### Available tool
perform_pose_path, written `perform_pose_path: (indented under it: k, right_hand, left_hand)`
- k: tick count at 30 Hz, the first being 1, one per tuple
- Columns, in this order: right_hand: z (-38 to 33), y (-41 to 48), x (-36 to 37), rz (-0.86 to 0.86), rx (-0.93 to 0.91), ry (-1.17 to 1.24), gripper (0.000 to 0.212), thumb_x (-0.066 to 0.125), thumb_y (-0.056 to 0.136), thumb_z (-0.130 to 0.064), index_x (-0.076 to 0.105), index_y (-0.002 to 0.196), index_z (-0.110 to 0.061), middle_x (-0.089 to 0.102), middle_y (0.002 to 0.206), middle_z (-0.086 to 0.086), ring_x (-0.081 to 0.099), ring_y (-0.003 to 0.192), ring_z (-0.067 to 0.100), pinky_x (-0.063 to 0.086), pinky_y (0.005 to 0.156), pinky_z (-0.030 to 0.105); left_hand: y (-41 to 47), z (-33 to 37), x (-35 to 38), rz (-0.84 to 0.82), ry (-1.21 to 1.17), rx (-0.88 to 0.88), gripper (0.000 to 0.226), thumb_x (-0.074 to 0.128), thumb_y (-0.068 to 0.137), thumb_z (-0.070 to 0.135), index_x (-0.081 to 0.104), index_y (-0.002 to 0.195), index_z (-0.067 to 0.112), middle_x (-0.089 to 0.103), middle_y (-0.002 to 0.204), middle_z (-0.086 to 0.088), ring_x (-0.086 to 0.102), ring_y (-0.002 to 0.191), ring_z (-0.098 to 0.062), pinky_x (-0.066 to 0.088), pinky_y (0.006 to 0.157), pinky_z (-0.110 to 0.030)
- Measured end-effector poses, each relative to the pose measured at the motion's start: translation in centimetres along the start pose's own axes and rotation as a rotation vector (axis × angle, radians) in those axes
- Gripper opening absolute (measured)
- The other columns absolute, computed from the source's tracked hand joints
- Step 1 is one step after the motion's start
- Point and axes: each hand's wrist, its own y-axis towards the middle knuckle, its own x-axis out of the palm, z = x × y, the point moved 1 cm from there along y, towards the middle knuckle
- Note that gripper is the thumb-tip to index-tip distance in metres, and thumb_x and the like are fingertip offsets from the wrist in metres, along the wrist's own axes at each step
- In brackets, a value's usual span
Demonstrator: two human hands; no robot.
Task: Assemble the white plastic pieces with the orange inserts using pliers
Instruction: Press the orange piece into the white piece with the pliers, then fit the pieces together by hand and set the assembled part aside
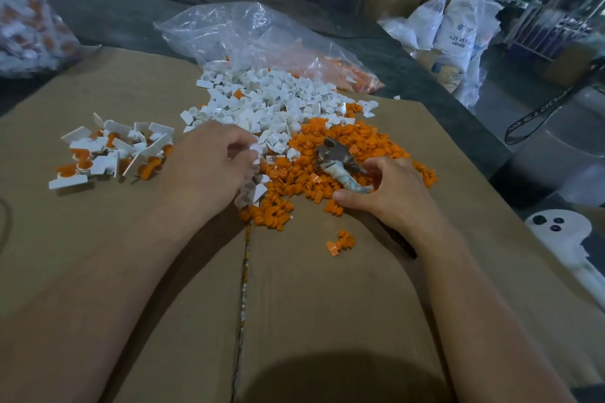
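Both hands are down on the brown cardboard box top (294, 288). The right hand (389, 193) is curled round the pale, tape-wrapped handles of the grey metal pliers (339, 159), and the tool's head rests on the heap of small orange plastic inserts (370, 144). The left hand (209, 167) has its fingers bent down into the near edge of the pile of little white plastic pieces (271, 98). It's blurred there, so I can't tell whether a piece is pinched or merely touched.

Well apart to the left sits a cluster of joined white-and-orange pieces (111, 150), and behind the heaps lies a crumpled clear plastic bag (255, 33).

These parts look feather-light, rigid and smooth, likely to skid and scatter. They're best pinched by the flat tab, leaving the round socket free for the insert. The pliers, surely the heaviest item here, want a hold well back on the handles for a firm squeeze.
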Motion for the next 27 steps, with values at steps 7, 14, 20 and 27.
perform_pose_path:
  k: [7, 14, 20, 27]
  right_hand:
    - [-2.9, -1.3, 0.2, 0.321, -0.374, 0.15, 0.03, 0.064, 0.081, -0.037, 0.064, 0.107, -0.021, 0.049, 0.105, -0.009, 0.045, 0.108, 0.011, 0.032, 0.087, 0.024]
    - [-5.1, -1.5, 2.6, 0.139, -0.607, -0.189, 0.03, 0.058, 0.087, -0.034, 0.062, 0.114, -0.021, 0.053, 0.104, 0.0, 0.039, 0.1, 0.014, 0.027, 0.081, 0.023]
    - [-5.3, -1.5, 2.6, 0.126, -0.615, -0.205, 0.017, 0.06, 0.087, -0.029, 0.064, 0.097, -0.016, 0.055, 0.097, 0.001, 0.045, 0.095, 0.017, 0.035, 0.082, 0.031]
    - [-4.8, -2.1, 1.3, 0.209, -0.51, 0.25, 0.002, 0.064, 0.084, -0.015, 0.063, 0.084, -0.014, 0.055, 0.083, -0.006, 0.049, 0.078, 0.005, 0.039, 0.068, 0.016]
  left_hand:
    - [-0.9, 1.4, -0.3, -0.078, -0.624, -0.174, 0.011, 0.058, 0.089, 0.013, 0.063, 0.084, 0.022, 0.066, 0.076, 0.006, 0.066, 0.064, -0.005, 0.054, 0.055, -0.017]
    - [-1.1, 1.8, -0.1, -0.12, -0.703, -0.231, 0.013, 0.062, 0.085, 0.009, 0.064, 0.081, 0.021, 0.067, 0.073, 0.001, 0.065, 0.055, -0.007, 0.051, 0.047, -0.017]
    - [-1.2, 1.9, 0.0, -0.208, -0.783, -0.294, 0.015, 0.056, 0.089, 0.005, 0.065, 0.084, 0.016, 0.065, 0.073, -0.006, 0.066, 0.055, -0.011, 0.052, 0.047, -0.019]
    - [-1.2, 1.9, 0.0, -0.298, -0.857, -0.318, 0.023, 0.058, 0.084, -0.003, 0.066, 0.091, 0.018, 0.069, 0.066, 0.001, 0.069, 0.063, -0.013, 0.051, 0.05, -0.017]
